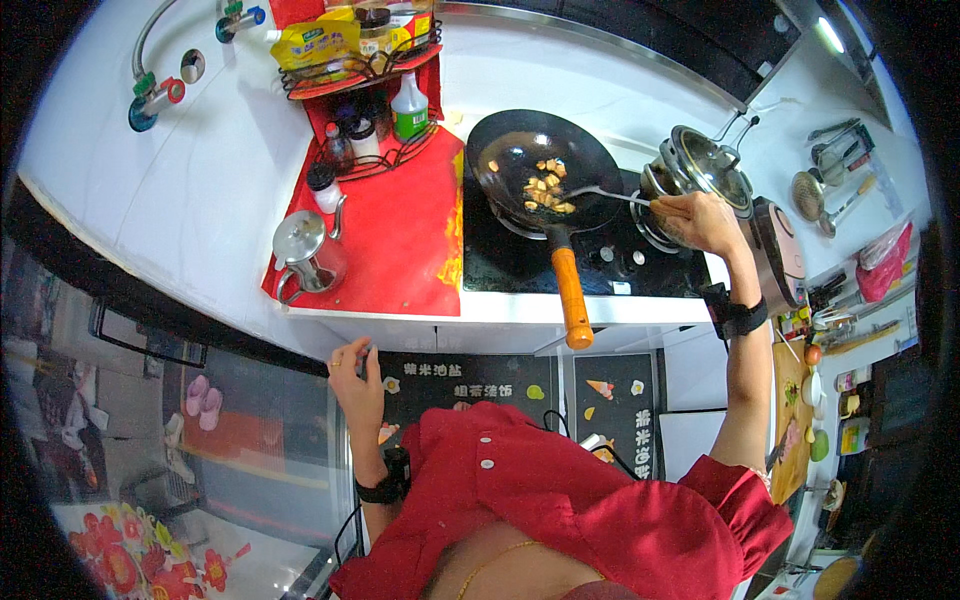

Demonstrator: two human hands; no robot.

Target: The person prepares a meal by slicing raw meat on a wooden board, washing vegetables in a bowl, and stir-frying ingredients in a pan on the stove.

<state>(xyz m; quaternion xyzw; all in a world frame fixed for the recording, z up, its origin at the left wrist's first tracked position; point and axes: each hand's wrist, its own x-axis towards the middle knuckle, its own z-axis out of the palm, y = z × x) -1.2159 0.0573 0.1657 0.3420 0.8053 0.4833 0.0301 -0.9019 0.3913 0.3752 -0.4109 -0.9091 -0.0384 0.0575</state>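
My right hand grips the handle of a metal spatula. Its far end lies in the black wok, among browned, chunky pieces of food in some oil. The wok sits on the left burner of the black glass gas hob, and its orange wooden handle points toward me. Away from the wok, my left hand hangs in front of the counter edge, fingers loosely bent and apart, with nothing visible in it.
On the right burner stands a steel pot with a glass lid, with a rice cooker beyond it. Left of the hob, a red mat bears a steel oil pot and a seasoning rack. A cutting board lies far right.
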